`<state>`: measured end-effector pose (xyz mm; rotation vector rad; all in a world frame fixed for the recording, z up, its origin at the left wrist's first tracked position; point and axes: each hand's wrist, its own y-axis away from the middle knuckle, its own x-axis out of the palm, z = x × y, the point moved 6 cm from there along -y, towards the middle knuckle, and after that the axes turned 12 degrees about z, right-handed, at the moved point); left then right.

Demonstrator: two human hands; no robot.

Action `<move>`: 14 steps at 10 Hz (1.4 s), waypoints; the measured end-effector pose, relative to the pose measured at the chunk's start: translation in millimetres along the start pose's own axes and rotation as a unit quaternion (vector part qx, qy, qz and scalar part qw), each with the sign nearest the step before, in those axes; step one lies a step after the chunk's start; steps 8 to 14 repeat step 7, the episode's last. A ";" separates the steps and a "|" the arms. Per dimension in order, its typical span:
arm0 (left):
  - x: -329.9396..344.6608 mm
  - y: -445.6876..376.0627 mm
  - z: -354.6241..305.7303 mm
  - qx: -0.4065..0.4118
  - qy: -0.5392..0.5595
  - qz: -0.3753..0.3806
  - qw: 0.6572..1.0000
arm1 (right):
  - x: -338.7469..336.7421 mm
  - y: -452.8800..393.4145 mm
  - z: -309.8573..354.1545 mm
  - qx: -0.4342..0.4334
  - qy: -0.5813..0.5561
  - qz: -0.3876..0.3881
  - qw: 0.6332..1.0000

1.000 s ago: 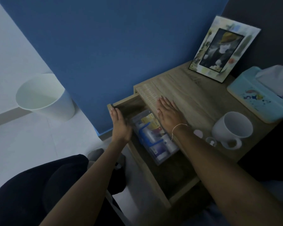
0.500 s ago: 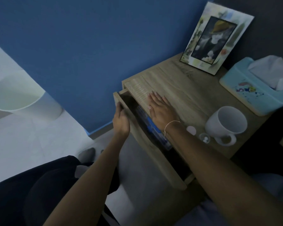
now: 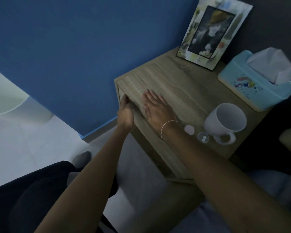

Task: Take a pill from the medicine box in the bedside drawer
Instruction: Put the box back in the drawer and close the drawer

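Note:
The bedside drawer (image 3: 146,137) sits flush in the wooden bedside table (image 3: 188,88), so the medicine box inside is hidden. My left hand (image 3: 125,111) presses against the drawer front near its top left corner, fingertips at the table's lip. On the table top, close to its front edge, my right hand (image 3: 156,108) lies flat with its fingers spread and nothing in it. A small clear cap (image 3: 203,137) holding a white pill stands beside a round pink lid (image 3: 189,130) on the table, just right of my right wrist.
A white mug (image 3: 225,120) stands next to the cap. A light blue tissue box (image 3: 255,84) and a picture frame (image 3: 213,32) are at the back of the table. A white waste bin (image 3: 5,98) is on the floor at left, against the blue wall.
The drawer, open with the medicine box showing a second ago, has slid fully in under my left hand's push. My right hand has stayed flat on the table top.

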<state>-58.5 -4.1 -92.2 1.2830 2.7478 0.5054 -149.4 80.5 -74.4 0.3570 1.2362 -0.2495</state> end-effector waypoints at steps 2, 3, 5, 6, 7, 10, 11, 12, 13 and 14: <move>1.6 3.9 -1.5 0.008 -0.010 0.004 1.000 | 1.5 -1.1 0.6 0.000 -0.001 0.005 1.000; 2.3 2.8 -0.1 0.017 -0.044 0.013 0.999 | 0.7 -0.9 1.3 -0.004 -0.006 0.005 1.000; 2.0 5.2 0.2 0.080 -0.260 0.009 0.962 | 1.1 -0.8 1.1 -0.001 -0.005 0.003 1.000; -4.5 6.8 1.6 0.093 -0.358 0.030 0.929 | 1.6 -1.3 2.4 -0.005 -0.003 0.003 1.000; -9.1 18.2 -7.4 0.099 -0.428 0.043 0.897 | 0.0 -0.2 1.2 0.005 0.004 0.007 1.000; -9.1 18.2 -7.4 0.099 -0.428 0.043 0.897 | 0.0 -0.2 1.2 0.005 0.004 0.007 1.000; -9.1 18.2 -7.4 0.099 -0.428 0.043 0.897 | 0.0 -0.2 1.2 0.005 0.004 0.007 1.000; -9.1 18.2 -7.4 0.099 -0.428 0.043 0.897 | 0.0 -0.2 1.2 0.005 0.004 0.007 1.000; -9.1 18.2 -7.4 0.099 -0.428 0.043 0.897 | 0.0 -0.2 1.2 0.005 0.004 0.007 1.000; -9.1 18.2 -7.4 0.099 -0.428 0.043 0.897 | 0.0 -0.2 1.2 0.005 0.004 0.007 1.000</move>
